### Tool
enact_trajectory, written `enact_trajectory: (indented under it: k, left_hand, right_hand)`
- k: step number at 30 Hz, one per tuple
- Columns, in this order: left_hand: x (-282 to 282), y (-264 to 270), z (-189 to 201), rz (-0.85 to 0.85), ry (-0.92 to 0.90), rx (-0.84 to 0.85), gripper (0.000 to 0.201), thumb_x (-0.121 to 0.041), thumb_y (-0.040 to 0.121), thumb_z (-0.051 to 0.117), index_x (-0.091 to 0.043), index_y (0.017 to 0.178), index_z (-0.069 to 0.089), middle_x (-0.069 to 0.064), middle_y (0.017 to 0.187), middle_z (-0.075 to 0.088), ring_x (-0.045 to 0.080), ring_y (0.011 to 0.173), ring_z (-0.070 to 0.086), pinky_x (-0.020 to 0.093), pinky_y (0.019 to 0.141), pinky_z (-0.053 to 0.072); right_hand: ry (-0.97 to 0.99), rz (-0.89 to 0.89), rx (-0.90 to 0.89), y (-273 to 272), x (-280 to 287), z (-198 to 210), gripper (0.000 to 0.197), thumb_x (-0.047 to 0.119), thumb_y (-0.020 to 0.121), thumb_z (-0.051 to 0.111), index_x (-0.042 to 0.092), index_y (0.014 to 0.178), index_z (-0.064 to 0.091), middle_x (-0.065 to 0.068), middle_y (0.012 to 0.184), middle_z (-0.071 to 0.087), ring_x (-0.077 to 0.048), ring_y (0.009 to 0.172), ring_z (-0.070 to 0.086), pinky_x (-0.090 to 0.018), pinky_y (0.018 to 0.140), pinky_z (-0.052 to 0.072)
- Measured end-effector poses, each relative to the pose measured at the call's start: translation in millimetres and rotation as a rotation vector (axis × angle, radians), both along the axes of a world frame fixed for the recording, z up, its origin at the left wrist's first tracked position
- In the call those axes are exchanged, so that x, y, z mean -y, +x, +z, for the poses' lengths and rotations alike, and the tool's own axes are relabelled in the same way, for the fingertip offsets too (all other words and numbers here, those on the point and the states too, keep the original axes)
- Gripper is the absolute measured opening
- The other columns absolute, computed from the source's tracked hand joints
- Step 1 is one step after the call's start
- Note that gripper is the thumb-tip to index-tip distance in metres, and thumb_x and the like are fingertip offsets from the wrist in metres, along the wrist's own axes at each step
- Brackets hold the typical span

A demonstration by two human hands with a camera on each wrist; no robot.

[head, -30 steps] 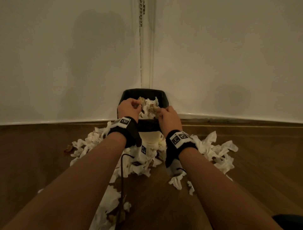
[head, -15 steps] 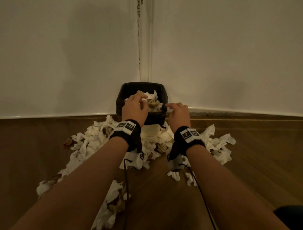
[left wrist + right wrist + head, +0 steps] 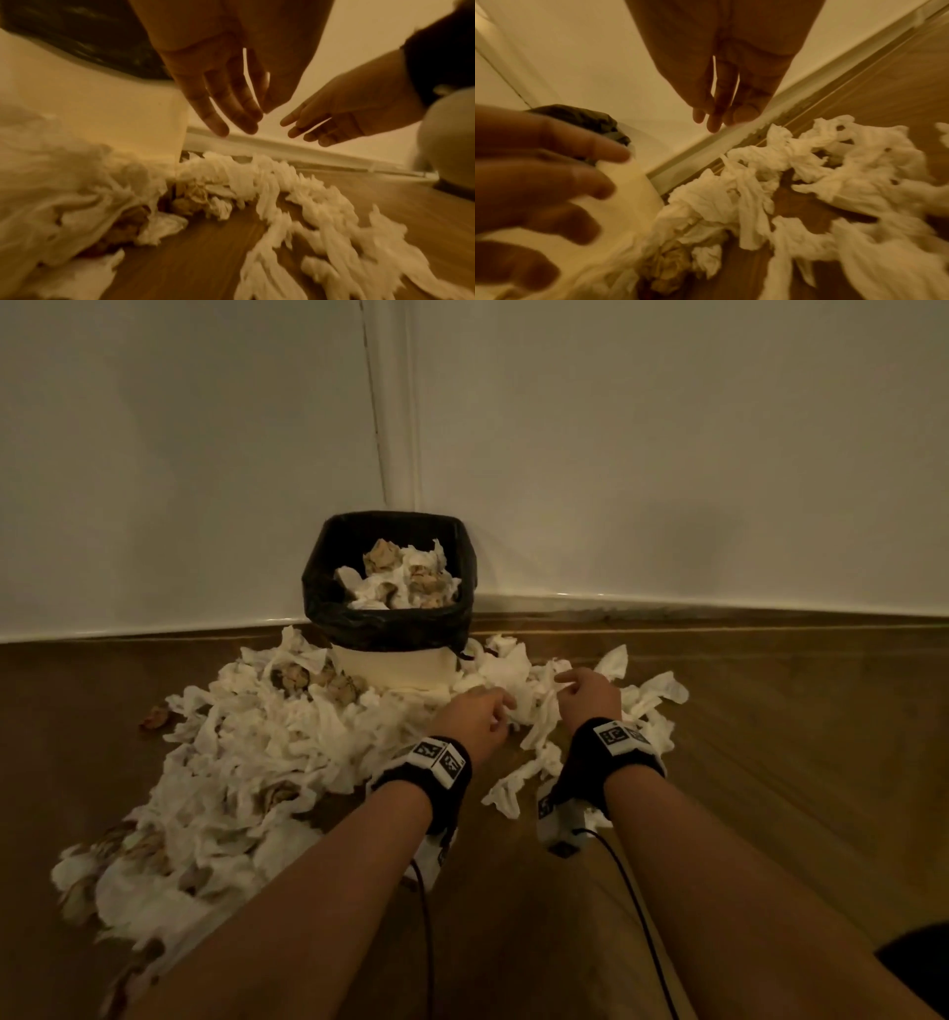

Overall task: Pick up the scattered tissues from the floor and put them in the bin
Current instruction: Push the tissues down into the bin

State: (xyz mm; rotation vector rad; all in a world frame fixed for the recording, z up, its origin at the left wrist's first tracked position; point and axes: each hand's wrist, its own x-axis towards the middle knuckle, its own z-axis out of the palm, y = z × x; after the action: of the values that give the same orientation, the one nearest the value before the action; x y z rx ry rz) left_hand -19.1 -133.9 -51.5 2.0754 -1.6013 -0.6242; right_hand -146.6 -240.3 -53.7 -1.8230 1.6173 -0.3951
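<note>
Both hands are low over the wooden floor, in front of the bin. The left hand and the right hand have loose, spread fingers and hold nothing. The scattered tissues lie on the floor just under the fingertips and around the foot of the bin. Some crumpled tissues are already inside the black bin bag.

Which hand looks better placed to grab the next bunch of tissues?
Probably the right hand: it hovers open directly over the small tissue cluster right of the bin. The left hand, also open, sits at that cluster's edge.
</note>
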Motion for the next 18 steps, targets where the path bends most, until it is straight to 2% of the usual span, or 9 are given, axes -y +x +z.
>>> enact_trajectory:
  k: [2,5,10,14,18]
  left_hand:
    - [2.9,-10.9,-16.4,-0.101,0.105,0.044,0.029,-0.021,0.091,0.051,-0.021,0.119,0.057,0.005,0.120,0.053,0.022,0.107,0.053,0.029,0.086,0.041]
    - [6.4,-23.3,-39.6,-0.256,0.309,0.167,0.044,-0.019,0.091,0.055,-0.020,0.134,0.047,0.008,0.136,0.041,0.027,0.122,0.044,0.034,0.097,0.039]
    - [9.1,-39.4,-65.6,-0.351,0.409,0.191,0.064,0.000,0.083,0.061,-0.024,0.138,0.039,0.005,0.145,0.029,0.030,0.127,0.039,0.035,0.105,0.037]
    - [11.4,-48.1,-78.9,-0.386,0.468,0.243,0.072,0.001,0.082,0.060,-0.029,0.142,0.031,0.003,0.149,0.020,0.035,0.129,0.034,0.042,0.107,0.035]
    - [11.3,-53.9,-87.7,-0.380,0.502,0.301,0.064,-0.006,0.087,0.056,-0.029,0.142,0.030,0.003,0.148,0.020,0.035,0.127,0.034,0.044,0.103,0.039]
  right_hand:
    - [0.077,0.030,-0.066,-10.3,-1.3,-6.4,0.029,0.008,0.091,0.046,0.018,0.111,0.064,-0.012,0.116,0.064,-0.027,0.103,0.060,-0.029,0.077,0.047]
    - [0.147,0.126,-0.227,-23.6,-5.6,-13.6,0.024,0.015,0.090,0.053,0.016,0.111,0.065,-0.009,0.119,0.062,-0.027,0.109,0.058,-0.032,0.087,0.047]
    - [0.231,0.245,-0.373,-51.3,-16.7,-22.6,0.026,0.013,0.091,0.056,0.011,0.116,0.062,-0.010,0.121,0.061,-0.026,0.109,0.058,-0.032,0.090,0.048]
    - [0.251,0.333,-0.464,-67.2,-29.9,-34.0,0.037,0.015,0.091,0.056,0.015,0.128,0.052,-0.010,0.133,0.050,-0.027,0.121,0.050,-0.034,0.097,0.044]
    - [0.236,0.364,-0.503,-75.7,-41.8,-49.7,0.051,0.024,0.089,0.059,0.028,0.136,0.041,-0.009,0.142,0.033,-0.036,0.131,0.033,-0.044,0.104,0.038]
